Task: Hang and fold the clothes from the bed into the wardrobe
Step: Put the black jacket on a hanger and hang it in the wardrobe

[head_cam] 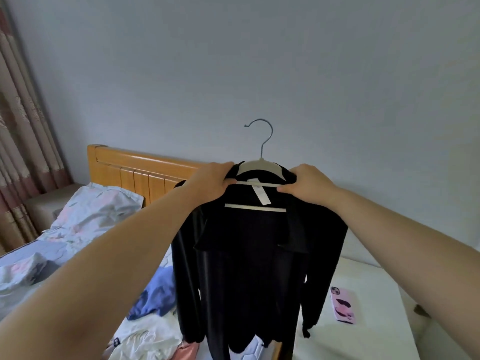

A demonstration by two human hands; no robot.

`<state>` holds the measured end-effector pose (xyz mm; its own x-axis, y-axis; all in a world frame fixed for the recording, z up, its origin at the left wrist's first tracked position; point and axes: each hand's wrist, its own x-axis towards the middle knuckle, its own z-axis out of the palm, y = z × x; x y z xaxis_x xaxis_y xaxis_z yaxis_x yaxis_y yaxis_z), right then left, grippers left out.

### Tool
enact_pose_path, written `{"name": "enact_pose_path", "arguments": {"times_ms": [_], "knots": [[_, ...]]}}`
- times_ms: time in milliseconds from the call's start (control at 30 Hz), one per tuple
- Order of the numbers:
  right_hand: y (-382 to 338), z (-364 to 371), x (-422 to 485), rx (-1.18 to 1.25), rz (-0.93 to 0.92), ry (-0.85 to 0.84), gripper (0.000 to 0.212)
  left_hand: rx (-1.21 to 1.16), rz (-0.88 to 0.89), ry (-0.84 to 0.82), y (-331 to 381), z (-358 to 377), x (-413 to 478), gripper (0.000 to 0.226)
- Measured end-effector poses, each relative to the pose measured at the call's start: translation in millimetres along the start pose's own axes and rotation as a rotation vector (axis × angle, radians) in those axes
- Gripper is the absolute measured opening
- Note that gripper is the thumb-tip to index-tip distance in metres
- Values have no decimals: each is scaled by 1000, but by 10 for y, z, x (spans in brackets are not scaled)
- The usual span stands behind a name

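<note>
Black long-sleeved garment (249,255) on a white hanger (259,163), metal hook up at 12 o'clock, held in mid-air before a pale wall (259,61). Left hand (210,181) grips the shoulder at the garment's 10 o'clock, right hand (304,184) the shoulder at 2 o'clock, both thumbs on a white strap across the neck. At 9 o'clock: orange wooden headboard (135,172), floral pillow (104,203), patterned curtain (23,152) farther out. At 7 o'clock a blue garment (155,294) lies on the bed (31,252). At 4 o'clock a pink-cased phone (342,305) lies flat on a white surface (368,339).
</note>
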<state>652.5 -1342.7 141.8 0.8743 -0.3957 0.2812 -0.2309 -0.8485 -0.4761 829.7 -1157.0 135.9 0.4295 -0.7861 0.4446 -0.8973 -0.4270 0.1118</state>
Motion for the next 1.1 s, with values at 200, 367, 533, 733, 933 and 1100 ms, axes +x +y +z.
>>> {"name": "enact_pose_path", "arguments": {"times_ms": [200, 367, 533, 733, 933, 1100], "knots": [[-56, -207, -765, -100, 192, 213, 18, 19, 228, 47, 472, -29, -51, 22], [-105, -454, -1495, -195, 341, 299, 22, -26, 367, 54, 1014, -54, -243, 23], [-125, -712, -2232, -233, 474, 357, 26, -91, 520, 26, 1600, -78, -365, 24], [-131, -1144, -3220, -312, 642, 394, 22, -235, 658, -50, 2531, -27, -560, 27], [-122, -1565, -4420, -379, 846, 478, 24, -364, 845, -80, 3736, 3, -931, 26], [-245, -1805, -5549, -409, 1025, 569, 18, -467, 1023, -111, 4779, -82, -1423, 27]]}}
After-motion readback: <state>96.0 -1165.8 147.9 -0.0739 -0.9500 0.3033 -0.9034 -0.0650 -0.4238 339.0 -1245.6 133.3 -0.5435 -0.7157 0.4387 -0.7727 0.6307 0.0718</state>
